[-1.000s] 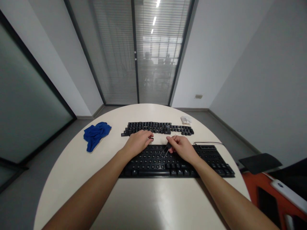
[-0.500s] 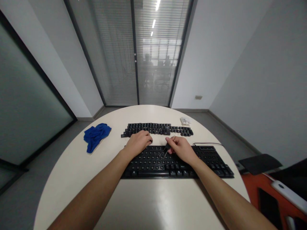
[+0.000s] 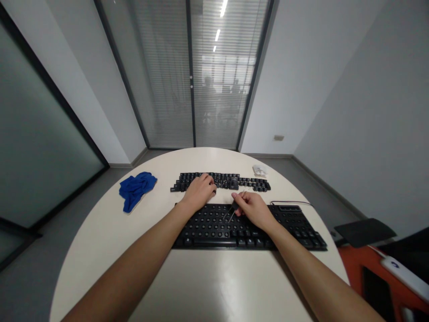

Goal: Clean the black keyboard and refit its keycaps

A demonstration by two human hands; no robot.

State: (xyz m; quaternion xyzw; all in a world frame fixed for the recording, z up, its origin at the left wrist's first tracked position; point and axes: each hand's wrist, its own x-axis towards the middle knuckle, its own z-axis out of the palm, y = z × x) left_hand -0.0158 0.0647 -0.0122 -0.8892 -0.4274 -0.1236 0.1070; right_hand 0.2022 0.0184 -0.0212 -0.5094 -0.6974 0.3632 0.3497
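Note:
Across the table lies a black keyboard (image 3: 208, 242), many of its key positions bare, with keycaps along the bottom rows. Behind it, loose black keycaps (image 3: 187, 177) are laid out in rows. My left hand (image 3: 201, 191) reaches over the gap between them, its fingers closed on a small dark keycap (image 3: 214, 192) at the front edge of those rows. Above the keyboard's middle, my right hand (image 3: 253, 207) grips a wire keycap puller (image 3: 231, 216), its two prongs pointing down and left over the bare positions. The palm hides some keys.
A crumpled blue cloth (image 3: 136, 188) lies at the left of the round table (image 3: 201, 281). A small clear bag (image 3: 260, 170) sits at the back right. The keyboard's cable (image 3: 290, 201) runs off the right side. An orange surface with a white power strip (image 3: 405, 275) stands beyond the table's edge.
My left hand has moved slightly away from me, carrying the keycap from the keyboard's top edge towards the laid-out keycaps. My right hand and the puller stay nearly where they were.

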